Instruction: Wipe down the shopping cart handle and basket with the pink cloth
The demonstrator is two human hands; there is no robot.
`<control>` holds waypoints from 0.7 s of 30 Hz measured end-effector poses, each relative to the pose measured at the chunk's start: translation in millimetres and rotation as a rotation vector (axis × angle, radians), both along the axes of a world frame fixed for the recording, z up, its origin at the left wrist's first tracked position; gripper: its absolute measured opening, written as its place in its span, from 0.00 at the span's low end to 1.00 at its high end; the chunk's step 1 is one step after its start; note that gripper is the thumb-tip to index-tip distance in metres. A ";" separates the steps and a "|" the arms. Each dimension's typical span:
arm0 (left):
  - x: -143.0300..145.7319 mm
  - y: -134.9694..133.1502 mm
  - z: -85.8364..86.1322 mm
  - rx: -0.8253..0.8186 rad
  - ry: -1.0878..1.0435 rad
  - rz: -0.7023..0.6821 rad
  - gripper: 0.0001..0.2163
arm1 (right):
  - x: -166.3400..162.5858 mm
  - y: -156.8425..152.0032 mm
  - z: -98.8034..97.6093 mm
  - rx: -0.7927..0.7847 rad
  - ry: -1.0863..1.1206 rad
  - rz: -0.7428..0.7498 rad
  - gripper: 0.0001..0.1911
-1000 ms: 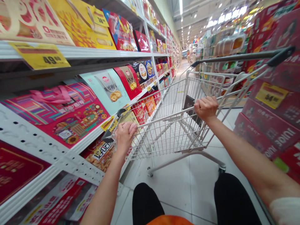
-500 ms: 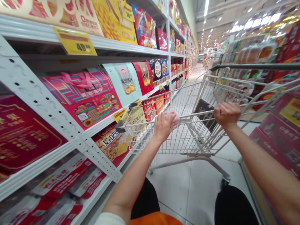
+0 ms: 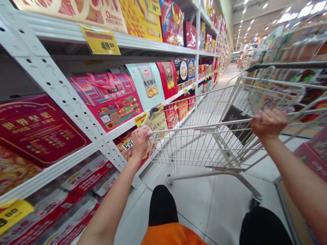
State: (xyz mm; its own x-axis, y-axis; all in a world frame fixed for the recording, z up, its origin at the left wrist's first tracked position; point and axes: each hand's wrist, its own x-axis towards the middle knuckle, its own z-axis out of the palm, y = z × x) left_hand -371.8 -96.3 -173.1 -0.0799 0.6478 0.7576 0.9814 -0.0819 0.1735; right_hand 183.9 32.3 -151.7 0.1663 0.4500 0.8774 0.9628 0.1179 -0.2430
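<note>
A wire shopping cart (image 3: 189,146) stands sideways in front of me. At the left corner of its near rim, my left hand (image 3: 141,140) is closed around the metal. My right hand (image 3: 269,124) grips the same rim farther right, fingers wrapped in a fist. Between the hands the wire basket shows no goods that I can make out. A black panel (image 3: 237,124) is fixed inside the cart, just left of my right hand. The cart's dark handle bar (image 3: 291,65) lies at the upper right.
White shelves (image 3: 158,46) on the left hold gift boxes, including a pink striped box (image 3: 109,102) and a pale blue box (image 3: 146,83). Red cartons (image 3: 310,156) are stacked at the right. Tiled floor (image 3: 186,190) runs under the cart, and the aisle stretches ahead.
My left hand has shifted left along the rim to the cart's corner. My right hand stays on the rim. The view has turned slightly left, so shelves and cart appear farther right.
</note>
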 end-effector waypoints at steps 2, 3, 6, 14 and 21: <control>8.1 1.6 -4.9 0.055 -0.042 -0.011 0.18 | -0.9 0.1 0.3 -0.009 0.016 -0.016 0.25; 15.6 2.0 -6.8 0.081 -0.059 -0.016 0.18 | -1.0 0.3 0.2 -0.011 0.028 -0.027 0.24; 38.2 0.8 -9.6 0.093 -0.048 -0.051 0.16 | 1.6 2.6 -1.1 -0.013 0.057 -0.042 0.25; -5.7 -10.8 -2.1 0.164 -0.244 0.139 0.16 | 10.6 8.3 3.3 -0.221 0.110 -0.090 0.25; 1.8 -7.0 -54.6 0.276 -0.563 0.097 0.16 | -5.7 -11.5 3.3 -0.007 0.081 -0.074 0.21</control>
